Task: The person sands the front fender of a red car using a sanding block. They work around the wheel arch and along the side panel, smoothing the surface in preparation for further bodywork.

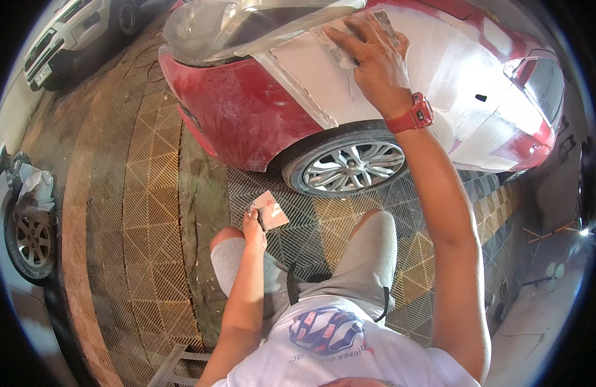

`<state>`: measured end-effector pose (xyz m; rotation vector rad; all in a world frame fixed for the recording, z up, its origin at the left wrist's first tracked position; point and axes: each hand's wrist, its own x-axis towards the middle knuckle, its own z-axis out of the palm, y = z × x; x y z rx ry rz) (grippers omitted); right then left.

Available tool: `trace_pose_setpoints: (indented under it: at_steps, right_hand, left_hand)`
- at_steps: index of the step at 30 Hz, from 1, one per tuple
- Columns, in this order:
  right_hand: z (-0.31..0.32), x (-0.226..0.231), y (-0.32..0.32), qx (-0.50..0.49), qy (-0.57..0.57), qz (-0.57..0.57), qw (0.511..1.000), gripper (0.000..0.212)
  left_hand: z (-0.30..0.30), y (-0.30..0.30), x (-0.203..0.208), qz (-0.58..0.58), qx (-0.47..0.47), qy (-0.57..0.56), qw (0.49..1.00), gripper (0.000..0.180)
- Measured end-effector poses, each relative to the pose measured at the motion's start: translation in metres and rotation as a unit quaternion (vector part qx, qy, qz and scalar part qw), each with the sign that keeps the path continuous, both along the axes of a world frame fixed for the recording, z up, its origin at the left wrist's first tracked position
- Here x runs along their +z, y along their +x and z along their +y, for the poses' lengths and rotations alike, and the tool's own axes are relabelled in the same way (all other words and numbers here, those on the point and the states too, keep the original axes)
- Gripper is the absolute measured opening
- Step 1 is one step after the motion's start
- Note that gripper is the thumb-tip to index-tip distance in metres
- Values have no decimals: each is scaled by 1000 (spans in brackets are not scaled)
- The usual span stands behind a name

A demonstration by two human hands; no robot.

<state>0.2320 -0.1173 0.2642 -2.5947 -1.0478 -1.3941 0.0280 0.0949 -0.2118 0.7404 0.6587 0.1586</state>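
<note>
My right hand [372,55], with a red watch on the wrist, is up at the car's rear side panel. Its fingers are spread over a thin flat greyish spreader [340,48] that lies against the panel. Pale pinkish filler [320,80] coats the panel around it, above the wheel. Down by my left knee, my left hand [253,226] grips a small square plate [272,211] smeared with pale pink putty. The red car [240,103] carries wide whitish patches along its side.
Clear plastic sheeting [201,32] covers the car's glass, with a masking strip [298,90] beside the filler. The car's wheel [352,166] is close before my knees. Ribbed tiles [143,245] cover the floor. A white vehicle [72,32] stands far left; another wheel [32,238] is nearer.
</note>
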Motion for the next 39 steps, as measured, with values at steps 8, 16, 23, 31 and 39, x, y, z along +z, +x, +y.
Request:
trace_pose_setpoints:
  at_steps: [8, 16, 23, 31, 39]
  right_hand:
    - [-39, -52, -36, -30, -58, 42, 997, 79]
    - [-102, -79, -73, -92, -81, 111, 986, 73]
    - [-92, 10, -15, -30, 67, -31, 997, 83]
    - [-76, 30, 32, 5, 85, -62, 994, 71]
    - [-76, 12, 6, -18, 76, 9, 997, 71]
  left_hand:
    - [-3, -1, 19, 69, -3, 21, 997, 39]
    - [2, -1, 21, 46, 21, 17, 999, 41]
    - [-2, -4, 34, 66, -3, 27, 997, 43]
    - [-5, -3, 22, 26, -14, 32, 999, 43]
    - [-5, -4, 25, 55, 4, 52, 997, 39]
